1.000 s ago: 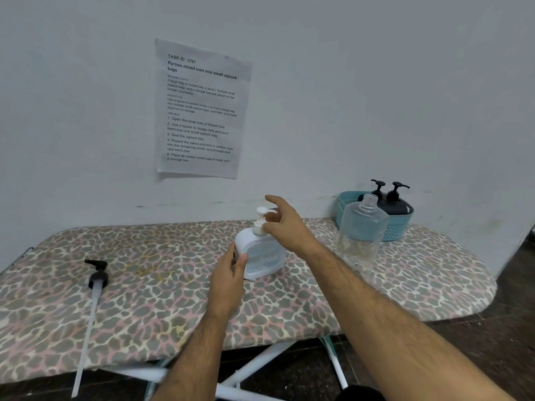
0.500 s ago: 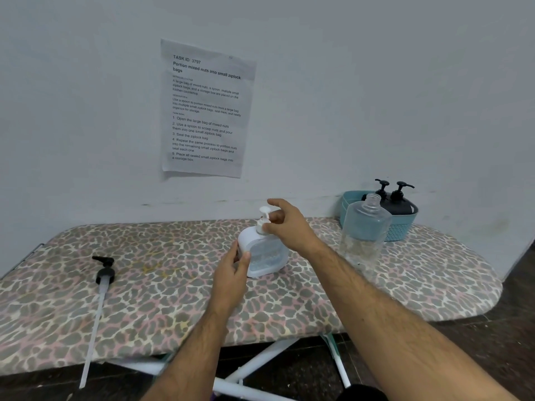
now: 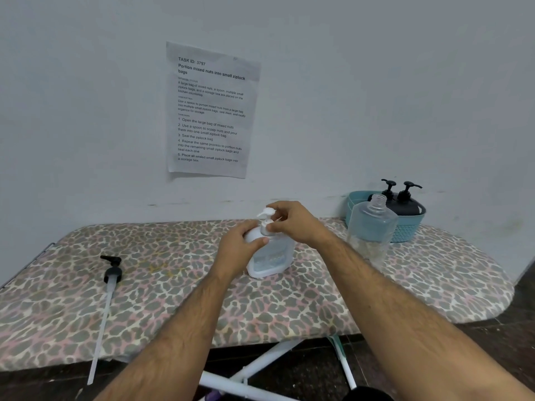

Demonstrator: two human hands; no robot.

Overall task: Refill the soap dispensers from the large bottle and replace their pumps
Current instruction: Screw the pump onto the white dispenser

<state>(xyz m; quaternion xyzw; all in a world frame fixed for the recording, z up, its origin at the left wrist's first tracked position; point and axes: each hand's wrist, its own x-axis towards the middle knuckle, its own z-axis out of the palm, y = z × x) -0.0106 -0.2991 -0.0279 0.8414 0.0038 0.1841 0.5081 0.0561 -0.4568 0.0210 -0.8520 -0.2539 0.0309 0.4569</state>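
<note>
Standing upright near the middle of the leopard-print counter [image 3: 289,308]: white soap dispenser [image 3: 270,260], white pump [image 3: 266,217] seated in its neck, spout pointing left

Left hand [image 3: 236,251] wrapped around the dispenser's left shoulder, thumb pressed across the front just below the neck, fingers curled behind

Right hand [image 3: 292,221] reaching in from the right, fingertips pinching the pump at its collar and stem, index finger arched over the pump head

Just right of the dispenser, close to the right forearm: large clear bottle [image 3: 372,227], upright, neck uncapped, only a shallow pale layer visible at the bottom

Behind that bottle, against the wall: teal basket [image 3: 408,231] holding two dark dispensers [image 3: 405,205] with black pumps fitted, standing side by side and touching

Well apart on the left of the counter: loose black pump [image 3: 111,270] lying flat, its long pale dip tube running toward the near edge and overhanging it

Taped to the grey wall above: printed paper sheet [image 3: 212,111]

Under the counter: white folding legs [image 3: 252,371] on a dark floor
</note>
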